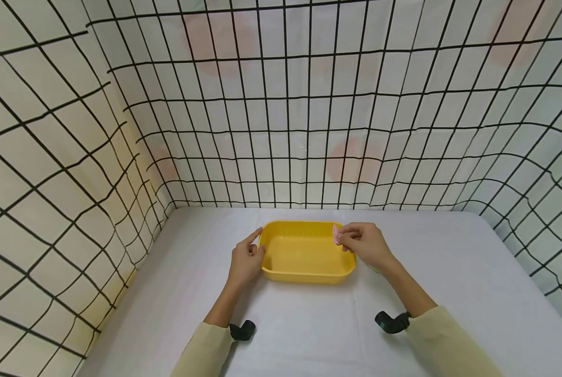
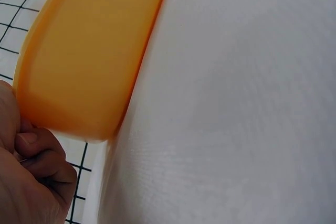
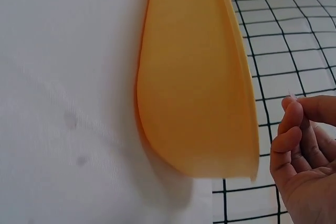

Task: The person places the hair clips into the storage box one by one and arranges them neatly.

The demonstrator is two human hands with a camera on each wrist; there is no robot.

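Observation:
A shallow yellow plastic tray [image 1: 304, 276] with rounded corners lies on the white surface in the head view. My left hand [image 1: 246, 262] grips its left end, the index finger along the rim and the thumb at the edge. In the left wrist view, the other fingers [image 2: 44, 156] are curled beside the tray. Above the tray's right end, my right hand [image 1: 367, 245] pinches a small, thin pink piece [image 1: 335, 234] between thumb and fingertips. Its exact kind is too small to tell. Only a pale tip of the piece [image 3: 292, 96] shows in the right wrist view.
White cloth [image 1: 309, 324] covers the table. Behind it and at both sides stand white sheets with black grid netting [image 1: 285, 131]. A small yellow-green edge [image 1: 374, 269] peeks out beneath the right hand. Black wrist cameras [image 1: 392, 322] sit at both sleeve cuffs.

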